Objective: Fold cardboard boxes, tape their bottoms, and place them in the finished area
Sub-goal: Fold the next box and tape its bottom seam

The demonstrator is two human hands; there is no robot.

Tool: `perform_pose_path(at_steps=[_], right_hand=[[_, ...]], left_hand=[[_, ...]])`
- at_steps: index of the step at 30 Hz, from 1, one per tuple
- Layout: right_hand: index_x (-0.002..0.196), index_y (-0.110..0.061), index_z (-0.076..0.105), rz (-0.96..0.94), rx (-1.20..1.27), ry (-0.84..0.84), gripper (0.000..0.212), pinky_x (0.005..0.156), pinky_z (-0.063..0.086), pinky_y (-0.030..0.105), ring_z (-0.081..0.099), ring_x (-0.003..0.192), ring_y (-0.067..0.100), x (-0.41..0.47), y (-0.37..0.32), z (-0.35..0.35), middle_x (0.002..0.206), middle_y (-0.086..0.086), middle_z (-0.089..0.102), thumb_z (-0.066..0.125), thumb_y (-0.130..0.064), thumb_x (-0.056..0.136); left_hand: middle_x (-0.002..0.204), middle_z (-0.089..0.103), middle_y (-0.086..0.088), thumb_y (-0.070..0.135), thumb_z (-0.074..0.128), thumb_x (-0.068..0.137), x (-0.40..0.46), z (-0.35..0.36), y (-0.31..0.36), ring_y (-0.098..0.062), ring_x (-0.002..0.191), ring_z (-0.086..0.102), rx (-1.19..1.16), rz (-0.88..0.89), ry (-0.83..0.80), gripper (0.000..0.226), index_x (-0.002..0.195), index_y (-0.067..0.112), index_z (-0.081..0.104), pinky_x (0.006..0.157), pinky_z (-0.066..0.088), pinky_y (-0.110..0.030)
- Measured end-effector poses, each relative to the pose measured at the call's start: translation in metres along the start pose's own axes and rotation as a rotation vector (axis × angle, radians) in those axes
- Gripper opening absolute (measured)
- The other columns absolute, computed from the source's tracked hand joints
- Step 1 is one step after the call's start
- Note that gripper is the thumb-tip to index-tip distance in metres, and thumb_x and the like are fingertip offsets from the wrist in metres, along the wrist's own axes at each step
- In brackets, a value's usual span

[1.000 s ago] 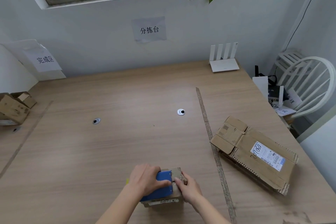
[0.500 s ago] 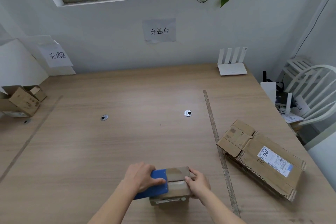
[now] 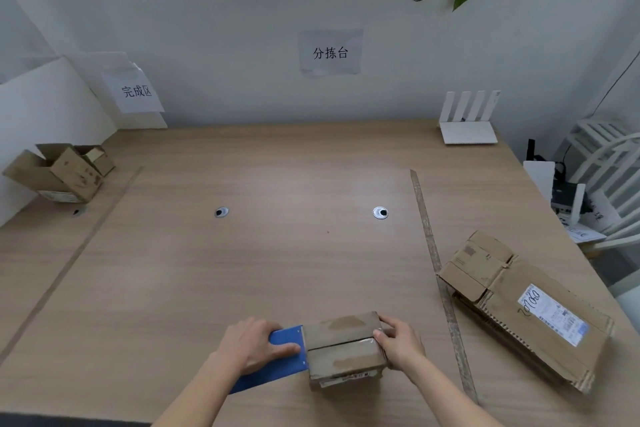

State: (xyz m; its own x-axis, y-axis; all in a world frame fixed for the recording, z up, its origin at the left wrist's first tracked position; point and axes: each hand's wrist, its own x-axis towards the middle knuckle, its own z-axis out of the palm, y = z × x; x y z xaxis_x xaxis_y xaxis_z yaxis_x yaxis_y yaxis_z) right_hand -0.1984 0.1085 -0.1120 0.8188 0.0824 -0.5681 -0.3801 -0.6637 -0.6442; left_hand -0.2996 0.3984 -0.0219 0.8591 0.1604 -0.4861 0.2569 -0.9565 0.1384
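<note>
While both hands work at the near edge of the wooden table (image 3: 277, 270), the scene reads:
Box: small brown cardboard box (image 3: 344, 348), flaps shut, clear tape along the seam, near centre.
Left hand (image 3: 254, 345): fingers curled over a blue tape dispenser (image 3: 277, 362) touching the box's left side.
Right hand (image 3: 400, 343): grips the box's right end.
Flat stock: flattened cardboard boxes (image 3: 526, 308), stacked at right.
Far left: open folded cardboard box (image 3: 57, 172).

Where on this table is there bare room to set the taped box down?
Bare wood spans the table between the two tape lines, beyond the small box. Left strip holds finished boxes at its far end; nearer part is free. Right strip is crowded by flat cardboard.
</note>
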Motion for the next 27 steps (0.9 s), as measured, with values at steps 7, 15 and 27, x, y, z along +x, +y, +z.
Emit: perform_pose_path(at_steps=[7,15,27], right_hand=[[0.136,-0.039,0.060,-0.025,-0.039,-0.011,0.048,0.093,0.057,0.044,0.064,0.113,0.022,0.000,0.002,0.001,0.118,-0.007,0.073,0.068,-0.036,0.089],[0.136,-0.036,0.061,-0.047,-0.031,0.016,0.048,0.089,0.058,0.045,0.067,0.106,0.020,-0.001,0.003,0.006,0.115,-0.005,0.073,0.069,-0.034,0.090],[0.136,-0.036,0.062,-0.094,0.000,0.052,0.045,0.090,0.058,0.047,0.067,0.107,0.014,-0.009,0.012,0.007,0.113,-0.008,0.073,0.066,-0.034,0.092]], left_hand=[[0.088,0.069,0.010,0.088,0.040,0.068,-0.004,0.014,-0.041,-0.014,0.083,0.063,-0.009,-0.032,0.011,0.067,0.090,0.029,0.065,0.072,0.046,-0.031],[0.088,0.067,0.006,0.078,0.043,0.078,0.009,0.044,-0.018,-0.020,0.082,0.062,0.033,-0.083,0.014,0.055,0.084,0.026,0.059,0.066,0.040,-0.032],[0.108,0.069,0.005,0.068,0.040,0.096,0.027,0.092,-0.029,-0.021,0.096,0.067,-0.033,-0.217,0.193,0.051,0.131,0.031,0.049,0.072,0.048,-0.033]])
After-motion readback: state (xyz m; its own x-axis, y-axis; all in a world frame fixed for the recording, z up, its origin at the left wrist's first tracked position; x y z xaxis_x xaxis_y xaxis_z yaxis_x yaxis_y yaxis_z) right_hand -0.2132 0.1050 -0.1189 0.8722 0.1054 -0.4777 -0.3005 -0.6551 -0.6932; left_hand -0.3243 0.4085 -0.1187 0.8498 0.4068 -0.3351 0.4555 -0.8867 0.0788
